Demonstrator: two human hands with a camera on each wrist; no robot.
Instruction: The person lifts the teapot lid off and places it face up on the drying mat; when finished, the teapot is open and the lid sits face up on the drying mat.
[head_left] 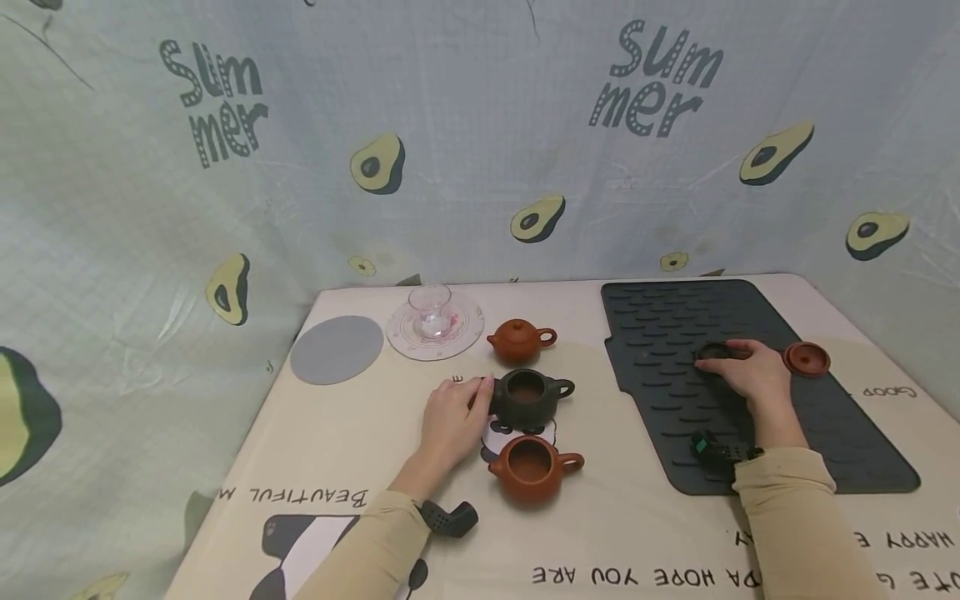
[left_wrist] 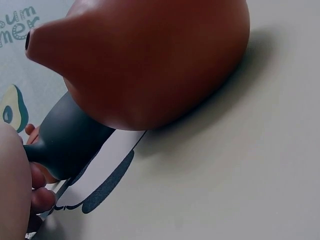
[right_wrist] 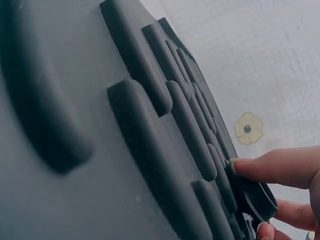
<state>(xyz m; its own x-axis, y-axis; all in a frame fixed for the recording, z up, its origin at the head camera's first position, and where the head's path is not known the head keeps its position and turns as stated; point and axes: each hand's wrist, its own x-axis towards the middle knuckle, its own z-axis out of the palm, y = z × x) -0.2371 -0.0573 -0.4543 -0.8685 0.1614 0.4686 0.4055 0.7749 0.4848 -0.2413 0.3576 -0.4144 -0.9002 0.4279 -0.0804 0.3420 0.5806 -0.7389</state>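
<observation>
In the head view my left hand (head_left: 453, 421) pinches the spout of a lidless black teapot (head_left: 527, 402). The left wrist view shows fingers (left_wrist: 42, 199) beside that black teapot (left_wrist: 75, 135), the grip partly hidden. Nearer me stands an open reddish-brown teapot (head_left: 528, 479), its spout pointing left. Behind the black one is a lidded reddish-brown teapot (head_left: 517, 340). My right hand (head_left: 753, 375) holds a small black lid (head_left: 712, 352) over the dark ribbed mat (head_left: 660, 312). Thumb and fingers grip the lid (right_wrist: 257, 197) by its edge, low against the mat.
A reddish-brown lid (head_left: 807, 359) lies upturned at the mat's right edge, with another piece partly hidden beside it. At the back left, a clear glass cup (head_left: 431, 304) stands on a patterned plate (head_left: 471, 333), next to a grey round mat (head_left: 337, 350).
</observation>
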